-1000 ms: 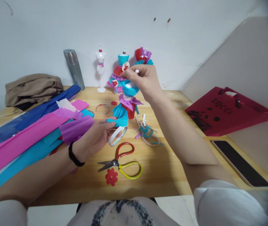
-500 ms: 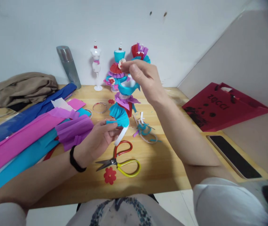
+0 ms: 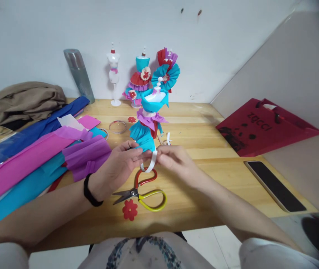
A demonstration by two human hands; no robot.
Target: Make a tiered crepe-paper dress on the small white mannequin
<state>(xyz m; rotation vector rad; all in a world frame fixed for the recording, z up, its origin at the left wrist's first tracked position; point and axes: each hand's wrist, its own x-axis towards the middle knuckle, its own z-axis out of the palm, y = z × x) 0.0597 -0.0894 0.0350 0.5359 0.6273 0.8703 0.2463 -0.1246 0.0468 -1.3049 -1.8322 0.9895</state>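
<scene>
A small white dress form (image 3: 155,98) stands upright in front of me, wrapped in blue, purple and red crepe paper. My left hand (image 3: 120,162) is closed on the lower blue crepe paper ruffle (image 3: 143,137), pinching its bottom edge. A narrow white strip (image 3: 153,162) hangs in a curve from that edge. At the strip's upper right end, my right hand (image 3: 177,164) is closed, thumb and forefinger pinched on it. Below the hands lie scissors (image 3: 133,192) with one red and one yellow handle, blades parted, beside a red paper flower (image 3: 130,210).
Crepe paper sheets (image 3: 30,160) cover the left of the table. Behind stand a bare dress form (image 3: 114,76), decorated dress forms (image 3: 142,66) and a leaning bottle (image 3: 79,76). A tape roll (image 3: 117,127) lies behind my left hand. On the right are a phone (image 3: 275,186) and red bag (image 3: 268,127).
My right hand has come down from above the dress form to the white strip, which now curves upward. My left hand still holds the blue ruffle.
</scene>
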